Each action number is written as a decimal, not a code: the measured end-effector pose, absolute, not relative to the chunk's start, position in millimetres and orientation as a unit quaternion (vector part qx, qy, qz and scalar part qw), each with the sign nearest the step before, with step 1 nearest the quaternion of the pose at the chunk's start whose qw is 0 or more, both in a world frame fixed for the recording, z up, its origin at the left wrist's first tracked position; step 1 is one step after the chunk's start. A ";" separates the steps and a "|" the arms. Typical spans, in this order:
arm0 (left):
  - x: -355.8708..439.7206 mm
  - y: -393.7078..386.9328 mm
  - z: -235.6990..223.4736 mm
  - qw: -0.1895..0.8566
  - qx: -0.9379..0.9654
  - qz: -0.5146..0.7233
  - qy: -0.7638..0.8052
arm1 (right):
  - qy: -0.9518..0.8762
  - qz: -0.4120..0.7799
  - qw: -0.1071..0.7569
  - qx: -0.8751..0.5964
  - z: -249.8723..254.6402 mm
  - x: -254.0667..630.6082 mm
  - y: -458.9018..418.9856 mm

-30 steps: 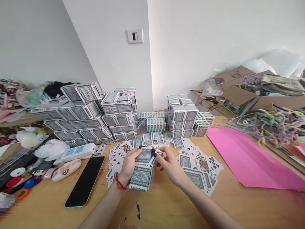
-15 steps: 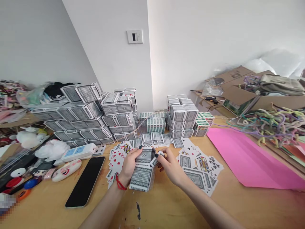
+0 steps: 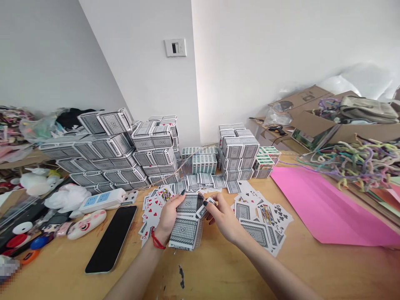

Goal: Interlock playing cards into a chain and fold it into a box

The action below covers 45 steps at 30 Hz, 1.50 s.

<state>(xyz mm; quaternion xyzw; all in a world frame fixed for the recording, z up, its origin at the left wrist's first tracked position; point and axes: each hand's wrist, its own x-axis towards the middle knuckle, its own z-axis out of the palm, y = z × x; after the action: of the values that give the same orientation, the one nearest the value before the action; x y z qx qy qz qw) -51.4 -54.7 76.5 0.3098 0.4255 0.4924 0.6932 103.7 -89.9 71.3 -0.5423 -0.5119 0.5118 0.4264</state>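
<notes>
A block built of folded playing cards (image 3: 184, 231), with grey patterned backs, is in front of me above the table. My left hand (image 3: 168, 214) is closed on its left side, thumb along the upper edge. At the block's upper right, my right hand (image 3: 222, 214) pinches a small folded card (image 3: 204, 208) against it. The right fingertips are partly hidden behind that card. Loose playing cards lie on both sides, hearts (image 3: 153, 207) by my left hand and a pile with face cards (image 3: 265, 214) to the right of my right hand.
Stacked card blocks (image 3: 108, 152) rise at the back left, with another stack (image 3: 239, 152) at the back right. A black phone (image 3: 111, 239) and a white power strip (image 3: 102, 199) lie on the left. Pink paper (image 3: 325, 212) and fuzzy stems (image 3: 359, 162) are on the right.
Almost nothing differs. The view has shifted very slightly, and both hands keep their hold on the card block and the small folded card.
</notes>
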 end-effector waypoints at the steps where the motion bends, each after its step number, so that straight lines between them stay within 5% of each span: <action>1: -51.5 -54.6 76.3 0.693 0.312 0.491 0.426 | -0.512 0.514 0.428 -0.539 71.9 103.5 -90.2; 45: -47.2 -61.9 85.7 0.674 0.366 0.466 0.441 | -0.534 0.545 0.417 -0.494 62.9 109.8 -82.9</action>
<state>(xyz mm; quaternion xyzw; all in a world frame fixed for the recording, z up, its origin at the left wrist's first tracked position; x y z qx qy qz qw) -47.2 -61.9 85.7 0.3658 0.4405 0.4661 0.6744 109.8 -82.9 62.9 -0.4941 -0.5345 0.5446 0.4166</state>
